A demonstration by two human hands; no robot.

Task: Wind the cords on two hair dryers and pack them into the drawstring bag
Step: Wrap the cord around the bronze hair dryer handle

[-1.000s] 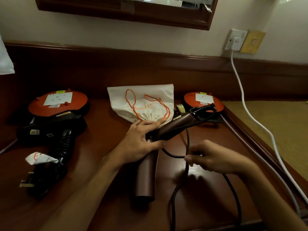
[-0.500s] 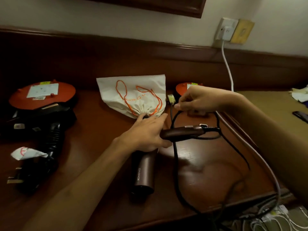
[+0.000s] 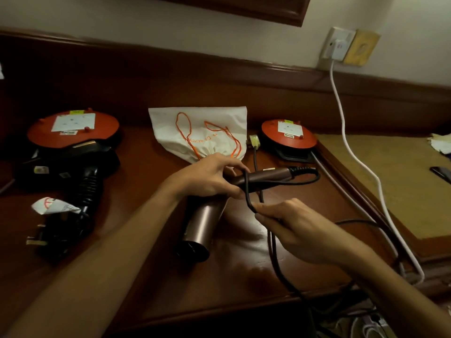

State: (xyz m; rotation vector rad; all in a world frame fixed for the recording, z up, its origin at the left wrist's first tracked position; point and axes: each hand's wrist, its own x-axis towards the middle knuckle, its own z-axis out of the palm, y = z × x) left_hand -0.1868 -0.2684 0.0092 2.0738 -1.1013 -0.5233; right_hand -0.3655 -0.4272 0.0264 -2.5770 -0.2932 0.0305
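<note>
A brown hair dryer (image 3: 202, 225) lies in the middle of the wooden desk, its folded handle (image 3: 268, 176) pointing right. My left hand (image 3: 207, 179) grips it where handle meets barrel. Its black cord (image 3: 275, 259) loops once over the handle, and my right hand (image 3: 292, 223) pinches the cord just below that loop. The rest of the cord trails off the desk's front edge. A black hair dryer (image 3: 85, 181) with its cord and plug (image 3: 36, 237) lies at the left. The white drawstring bag (image 3: 202, 132) with orange strings lies flat behind the brown dryer.
Two red round bases stand at the back, one on the left (image 3: 73, 129) and one on the right (image 3: 288, 134). A white cable (image 3: 351, 152) runs from a wall socket (image 3: 338, 46) down the desk's right side. A crumpled paper tag (image 3: 52, 206) lies near the black dryer.
My right hand has come down from behind the handle to in front of it, carrying the cord over the handle in a loop. My left hand keeps its hold on the dryer.
</note>
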